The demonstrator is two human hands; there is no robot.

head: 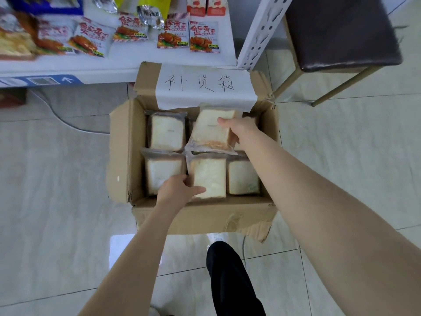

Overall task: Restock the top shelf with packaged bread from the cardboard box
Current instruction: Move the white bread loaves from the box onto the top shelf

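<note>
An open cardboard box (121,156) stands on the floor, holding several clear packs of sliced white bread. My right hand (239,128) grips one bread pack (210,131), tilted and lifted above the others at the box's far side. My left hand (178,190) is closed on the near-middle bread pack (209,176), thumb on its front, fingers at its left edge. Other packs lie at far left (167,133), near left (160,172) and near right (242,176).
A white shelf (127,58) with red-and-white snack packets (204,36) runs just beyond the box. Its perforated white upright (262,30) stands at the right. A dark padded stool (339,30) is far right. My black-trousered leg (230,277) is below on the tiled floor.
</note>
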